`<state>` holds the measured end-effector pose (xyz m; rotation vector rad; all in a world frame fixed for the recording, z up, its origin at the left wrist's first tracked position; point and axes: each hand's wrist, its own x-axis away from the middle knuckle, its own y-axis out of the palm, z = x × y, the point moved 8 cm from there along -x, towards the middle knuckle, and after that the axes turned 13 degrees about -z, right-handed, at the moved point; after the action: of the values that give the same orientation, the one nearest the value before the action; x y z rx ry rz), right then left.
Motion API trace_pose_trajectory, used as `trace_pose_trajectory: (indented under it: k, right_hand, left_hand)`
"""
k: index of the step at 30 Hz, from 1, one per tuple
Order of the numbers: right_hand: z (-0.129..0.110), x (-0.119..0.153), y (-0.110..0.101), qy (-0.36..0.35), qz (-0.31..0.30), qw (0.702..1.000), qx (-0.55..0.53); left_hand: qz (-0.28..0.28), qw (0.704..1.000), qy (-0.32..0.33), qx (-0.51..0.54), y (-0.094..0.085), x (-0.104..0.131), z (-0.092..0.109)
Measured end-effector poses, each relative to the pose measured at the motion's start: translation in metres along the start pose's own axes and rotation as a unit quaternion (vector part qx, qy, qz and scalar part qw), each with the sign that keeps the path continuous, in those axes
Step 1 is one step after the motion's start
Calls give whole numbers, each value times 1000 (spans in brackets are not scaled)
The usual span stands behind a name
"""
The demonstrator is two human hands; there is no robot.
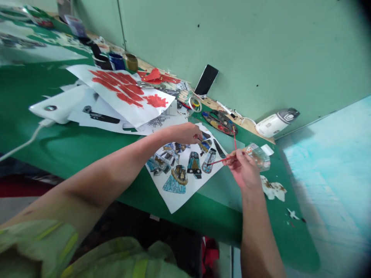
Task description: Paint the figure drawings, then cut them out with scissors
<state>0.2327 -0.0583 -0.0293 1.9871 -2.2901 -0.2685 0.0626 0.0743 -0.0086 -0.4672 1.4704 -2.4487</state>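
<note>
Sheet of painted figures (185, 199): one, white, on the green table (220, 218), near corner towards the table's front edge. Right hand (243, 166): fingers closed on two slim red brushes (222, 160), one aimed across the sheet's right corner with its tip at a figure, the other pointing away from the body; forearm rising from below, palm partly upturned. Clear cup (259, 157): just beside that hand. Left hand (187, 134): fingers curled low over the sheet's far part, forearm slanting in from the left; whether they hold anything, cannot tell. Red-painted sheet (130, 90): atop papers, left. Palette (220, 122): beyond the far corner. Phone (206, 80): leaning on the wall, at the table's far edge.
</note>
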Motion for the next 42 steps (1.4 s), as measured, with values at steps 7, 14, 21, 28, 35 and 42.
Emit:
trace_pose_trajectory:
  k: [7,14,21,28,35,42]
  right_hand:
    - [-16,5,-15,-128,106,985,55]
    - [-22,11,-20,-165,148,971,90]
    - [-24,14,-24,-179,164,967,78]
    - [-24,10,-15,-159,123,977,74]
    - [-24,8,-13,-143,105,983,45]
    - [-20,7,-14,-130,104,985,38]
  left_hand:
    - [13,1000,-1,6,-2,-1,-4]
    - [-11,1000,-10,-6,1,-1,-3]
    - [-36,999,-14,-27,6,-1,-1]
    - [-48,999,-2,-26,5,1,3]
    - [-28,1000,-2,-11,2,1,4]
    - [56,998,-16,15,-13,5,-3]
